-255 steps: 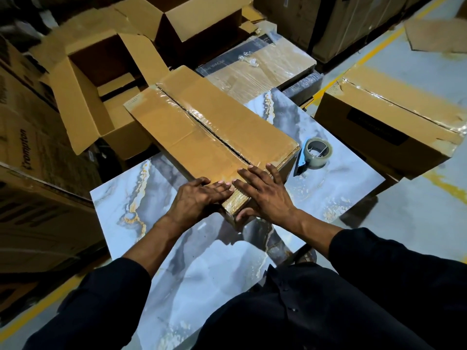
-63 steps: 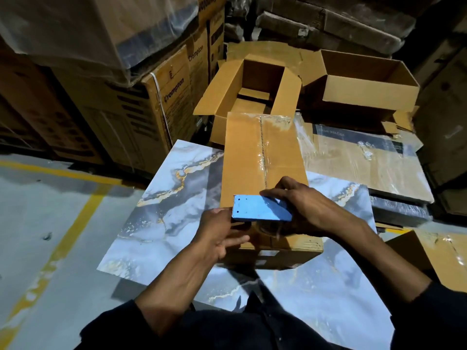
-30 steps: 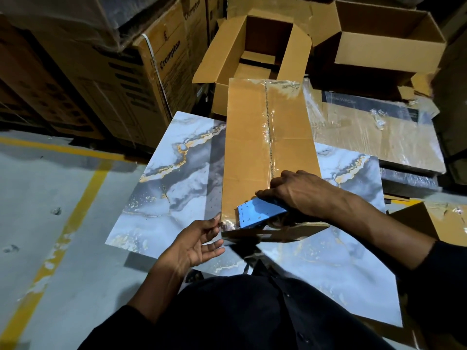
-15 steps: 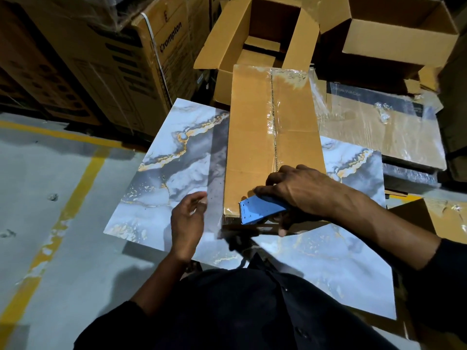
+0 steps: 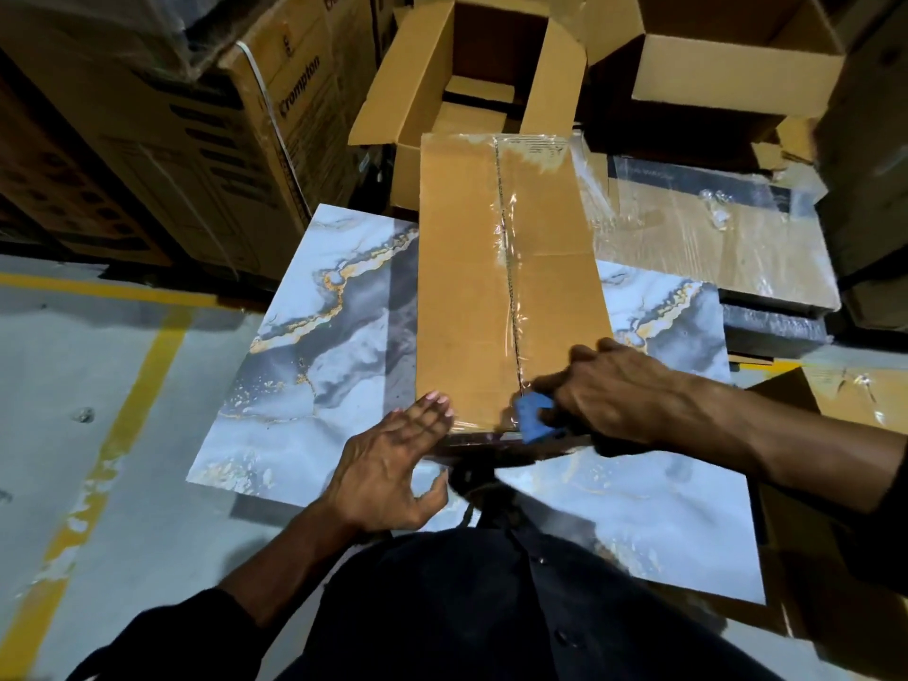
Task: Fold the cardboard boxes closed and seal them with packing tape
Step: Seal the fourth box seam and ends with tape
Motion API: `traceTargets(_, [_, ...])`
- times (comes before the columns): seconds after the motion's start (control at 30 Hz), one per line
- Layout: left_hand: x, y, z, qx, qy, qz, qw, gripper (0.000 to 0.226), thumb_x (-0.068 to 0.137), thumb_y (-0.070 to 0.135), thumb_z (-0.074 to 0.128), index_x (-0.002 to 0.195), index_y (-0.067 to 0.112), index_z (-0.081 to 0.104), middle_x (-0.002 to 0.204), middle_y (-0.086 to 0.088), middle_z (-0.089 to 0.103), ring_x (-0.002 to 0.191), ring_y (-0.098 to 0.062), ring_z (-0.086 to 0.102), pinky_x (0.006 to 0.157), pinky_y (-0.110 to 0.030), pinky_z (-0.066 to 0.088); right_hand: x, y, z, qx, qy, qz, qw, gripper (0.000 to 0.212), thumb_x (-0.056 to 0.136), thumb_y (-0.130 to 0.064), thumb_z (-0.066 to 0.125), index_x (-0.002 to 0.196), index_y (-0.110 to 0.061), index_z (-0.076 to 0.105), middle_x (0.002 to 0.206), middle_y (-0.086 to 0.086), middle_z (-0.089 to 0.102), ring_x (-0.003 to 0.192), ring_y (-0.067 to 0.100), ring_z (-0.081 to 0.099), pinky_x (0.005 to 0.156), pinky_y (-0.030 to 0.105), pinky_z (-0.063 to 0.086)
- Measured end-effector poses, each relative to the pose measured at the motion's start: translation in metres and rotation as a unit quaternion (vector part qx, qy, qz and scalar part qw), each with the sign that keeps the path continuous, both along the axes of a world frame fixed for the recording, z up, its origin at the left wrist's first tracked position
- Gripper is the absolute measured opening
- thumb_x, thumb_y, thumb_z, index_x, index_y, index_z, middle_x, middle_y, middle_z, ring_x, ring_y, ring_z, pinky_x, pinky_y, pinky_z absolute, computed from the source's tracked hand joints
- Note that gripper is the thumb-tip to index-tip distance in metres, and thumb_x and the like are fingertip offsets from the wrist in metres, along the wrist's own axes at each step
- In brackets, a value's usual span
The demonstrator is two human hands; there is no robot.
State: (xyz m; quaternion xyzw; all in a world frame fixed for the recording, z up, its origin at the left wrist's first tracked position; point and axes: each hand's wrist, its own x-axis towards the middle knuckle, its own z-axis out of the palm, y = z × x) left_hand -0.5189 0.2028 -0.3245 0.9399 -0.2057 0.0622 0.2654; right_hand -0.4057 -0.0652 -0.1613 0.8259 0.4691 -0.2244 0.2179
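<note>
A long brown cardboard box (image 5: 467, 297) lies closed on a marble-patterned board (image 5: 324, 356), with clear tape along its centre seam. My right hand (image 5: 614, 390) grips a blue tape dispenser (image 5: 533, 417) at the box's near end, right on the seam. The tape roll itself is hidden under that hand. My left hand (image 5: 393, 464) is spread with straight fingers, its fingertips touching the near left corner of the box.
Two open empty cartons (image 5: 491, 86) (image 5: 727, 66) stand behind the box. A plastic-wrapped flat pack (image 5: 697, 238) lies to the right, a taped box (image 5: 855, 395) at far right. Printed cartons (image 5: 206, 154) are stacked at left. Yellow floor lines (image 5: 118, 415) run at left.
My left hand rose from the board and spread its fingers onto the box's near left corner. My right hand slid the dispenser slightly right along the near edge.
</note>
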Motion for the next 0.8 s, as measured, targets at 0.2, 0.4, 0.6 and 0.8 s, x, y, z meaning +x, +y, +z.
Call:
traceTargets(0.2, [0.004, -0.015, 0.009, 0.053, -0.015, 0.024, 0.998, 0.072, 0.084, 0.055, 0.061, 0.142, 0.013, 0.066, 0.153, -0.001, 0.057, 0.145, -0.013, 0.05, 0.111, -0.047, 0.052, 0.017, -0.083, -0.006, -0.05, -0.023, -0.001, 0.998, 0.037, 0.095, -0.034, 0.056, 0.131, -0.04, 0.053, 0.139, -0.015, 0.056, 0.101, 0.023, 0.053, 0.07, 0.035, 0.032])
traceTargets(0.4, [0.032, -0.077, 0.036, 0.12, -0.038, -0.077, 0.989, 0.082, 0.093, 0.065, 0.051, 0.153, 0.01, 0.052, 0.162, -0.009, 0.044, 0.152, -0.021, 0.04, 0.128, -0.046, 0.026, 0.008, -0.082, -0.022, -0.015, -0.084, -0.013, 0.996, 0.046, 0.081, -0.023, 0.06, 0.126, -0.036, 0.055, 0.127, -0.009, 0.065, 0.106, 0.025, 0.052, 0.075, 0.038, 0.03])
traceTargets(0.6, [0.048, -0.131, 0.009, 0.171, 0.026, -0.155, 0.973, 0.107, 0.092, 0.08, 0.041, 0.166, 0.006, 0.02, 0.175, -0.011, 0.011, 0.163, -0.021, 0.008, 0.132, -0.041, 0.009, 0.004, -0.102, -0.026, 0.007, -0.062, -0.041, 0.997, 0.026, 0.086, -0.022, 0.061, 0.109, -0.035, 0.059, 0.139, -0.015, 0.057, 0.099, 0.024, 0.049, 0.071, 0.038, 0.03])
traceTargets(0.8, [0.048, -0.127, 0.006, 0.151, 0.009, -0.153, 0.977, 0.104, 0.091, 0.077, 0.047, 0.167, 0.01, 0.02, 0.175, -0.006, 0.013, 0.162, -0.016, 0.01, 0.13, -0.042, 0.019, 0.012, -0.17, -0.017, -0.042, -0.048, -0.112, 0.992, 0.047, 0.093, -0.031, 0.058, 0.137, -0.039, 0.044, 0.141, -0.009, 0.059, 0.112, 0.024, 0.051, 0.076, 0.035, 0.027])
